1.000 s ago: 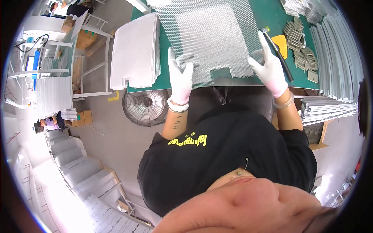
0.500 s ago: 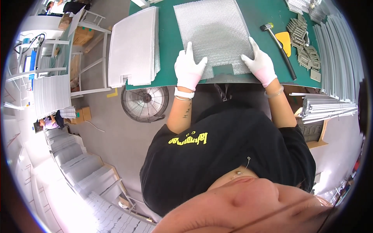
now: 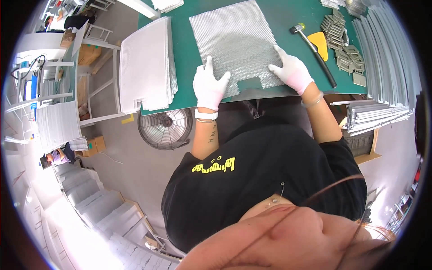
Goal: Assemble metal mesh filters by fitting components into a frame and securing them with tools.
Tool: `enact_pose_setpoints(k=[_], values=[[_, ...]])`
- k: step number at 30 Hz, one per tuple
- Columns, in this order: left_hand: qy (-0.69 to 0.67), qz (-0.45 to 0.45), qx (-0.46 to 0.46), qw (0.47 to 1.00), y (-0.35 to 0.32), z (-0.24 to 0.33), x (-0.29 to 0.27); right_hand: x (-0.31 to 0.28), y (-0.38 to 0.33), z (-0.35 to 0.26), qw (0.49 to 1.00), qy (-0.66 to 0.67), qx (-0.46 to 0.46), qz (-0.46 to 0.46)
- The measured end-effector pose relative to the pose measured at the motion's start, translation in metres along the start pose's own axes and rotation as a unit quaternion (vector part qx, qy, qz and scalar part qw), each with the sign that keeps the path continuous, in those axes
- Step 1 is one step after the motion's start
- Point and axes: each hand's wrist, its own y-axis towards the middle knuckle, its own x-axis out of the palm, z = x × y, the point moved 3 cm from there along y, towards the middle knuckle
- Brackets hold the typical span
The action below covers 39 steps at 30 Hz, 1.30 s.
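A silvery metal mesh sheet [image 3: 238, 40] with a rectangular notch in its near edge lies flat on the green table top [image 3: 182, 67]. My left hand [image 3: 210, 87], in a white and pink glove, rests at the sheet's left edge near the front corner. Its index finger points away from me and its thumb is spread over the mesh. At the right edge, my right hand [image 3: 292, 74], gloved alike, mirrors it with index finger and thumb apart. Both hands touch the sheet and their fingers are open; the fingers on the outer sides are partly hidden.
Left of the sheet stands a stack of pale notched mesh panels [image 3: 146, 63]. To the right lie a mallet [image 3: 317, 49], a yellow flat piece [image 3: 317, 42] and a pile of small metal plates [image 3: 344, 49]. Long metal strips [image 3: 387, 58] line the far right. A fan [image 3: 166, 128] stands below.
The whole view has shifted a little, so table, sheet and hands appear farther left. My hands stay at the sheet's two edges, and the sheet keeps its place among the other things.
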Motion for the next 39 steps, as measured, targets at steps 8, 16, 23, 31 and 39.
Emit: enact_pose_setpoints(k=[8,16,23,31,39], values=[[0.089,-0.042,0.139,0.985,0.025,-0.019,-0.002,-0.078,-0.009,0.052,0.978,-0.135,-0.025,0.154],[0.101,-0.104,0.142,0.979,-0.025,0.021,-0.019,-0.134,-0.046,0.169,0.925,-0.308,-0.057,0.216],[-0.319,-0.170,0.301,0.882,-0.115,0.048,-0.023,-0.130,-0.066,0.126,0.921,-0.257,-0.071,0.285],[-0.697,-0.135,-0.349,0.611,-0.153,0.016,0.057,0.081,-0.149,-0.002,0.869,0.464,-0.085,-0.147],[-0.740,-0.083,-0.342,0.573,-0.149,0.025,0.069,0.138,-0.127,0.011,0.715,0.672,0.127,-0.144]])
